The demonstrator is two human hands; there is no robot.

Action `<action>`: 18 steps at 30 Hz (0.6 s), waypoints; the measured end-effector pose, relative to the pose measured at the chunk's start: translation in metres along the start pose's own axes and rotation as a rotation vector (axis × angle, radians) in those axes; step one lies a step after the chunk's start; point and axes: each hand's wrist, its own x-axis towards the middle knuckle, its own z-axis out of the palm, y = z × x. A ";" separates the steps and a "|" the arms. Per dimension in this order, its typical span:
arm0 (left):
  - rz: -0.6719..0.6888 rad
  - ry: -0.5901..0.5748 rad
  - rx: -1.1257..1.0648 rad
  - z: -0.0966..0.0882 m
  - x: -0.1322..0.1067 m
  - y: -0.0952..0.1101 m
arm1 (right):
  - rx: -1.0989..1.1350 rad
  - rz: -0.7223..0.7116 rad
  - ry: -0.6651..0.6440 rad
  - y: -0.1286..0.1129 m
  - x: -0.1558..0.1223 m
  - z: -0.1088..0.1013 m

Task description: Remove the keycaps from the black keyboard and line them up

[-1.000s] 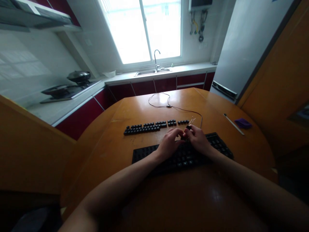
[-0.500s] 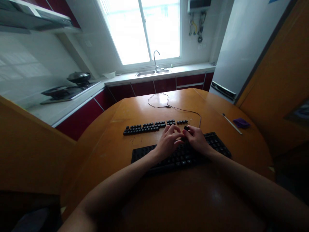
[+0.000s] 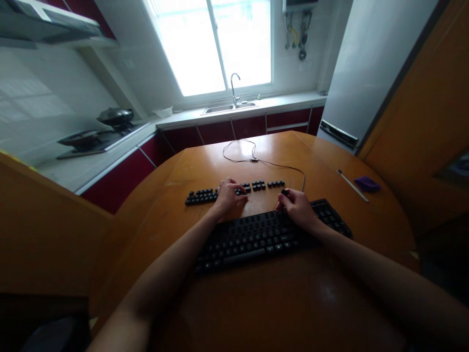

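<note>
A black keyboard lies on the wooden table, its upper rows lacking keycaps. Beyond it, loose black keycaps are lined up in rows. My left hand is at these rows, thumb and fingers curled round what looks like a keycap, mostly hidden by the fingers. Over the keyboard's upper right part, my right hand grips a small black-handled tool with thin wires, apparently a keycap puller. Part of the keyboard is covered by my right hand.
The keyboard's cable loops across the far part of the table. To the right lie a thin white stick with a dark tip and a purple cloth. A counter with a sink stands beyond the table.
My left hand has moved left and away from my right hand, from above the keyboard to the loose keycap rows. My right hand stays near its place, still gripping the tool.
</note>
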 end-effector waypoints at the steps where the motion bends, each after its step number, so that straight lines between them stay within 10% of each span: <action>1: -0.009 -0.005 0.004 0.004 -0.001 -0.003 | 0.003 -0.003 0.000 0.001 0.000 0.000; 18: -0.010 0.079 0.048 0.011 -0.005 -0.008 | 0.032 -0.014 -0.023 -0.003 0.000 -0.001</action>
